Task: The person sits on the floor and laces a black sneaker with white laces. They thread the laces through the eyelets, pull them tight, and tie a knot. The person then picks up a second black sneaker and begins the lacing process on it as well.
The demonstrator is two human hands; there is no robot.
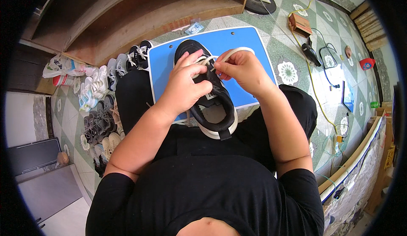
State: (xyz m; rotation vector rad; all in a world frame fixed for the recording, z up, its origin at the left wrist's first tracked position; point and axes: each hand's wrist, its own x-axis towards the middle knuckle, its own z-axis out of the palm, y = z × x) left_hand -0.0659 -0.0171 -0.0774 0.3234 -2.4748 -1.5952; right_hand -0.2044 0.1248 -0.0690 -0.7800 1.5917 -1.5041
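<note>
- Pinching the white lace (243, 48) above the black shoe (217, 93), the right hand (243, 70) had its thumb and finger pressed together; the lace made a big loop over that hand.
- The left hand (185, 81) lay across the left side of the shoe, its thumb apart from its fingers; I could not tell if those fingertips nipped the lace too.
- The shoe sat on the blue table (250, 45), toe pointing away from the person; its heel stuck out past the near edge, over the lap.
- To me, the shoe could have tipped or slid; a hard tug, with the heel hanging out like that, would have done it.
- The lace could have slipped away if the pinch went loose; the loop might have got twisted or snagged if pulled too fast, because so many fingers were in the way.
</note>
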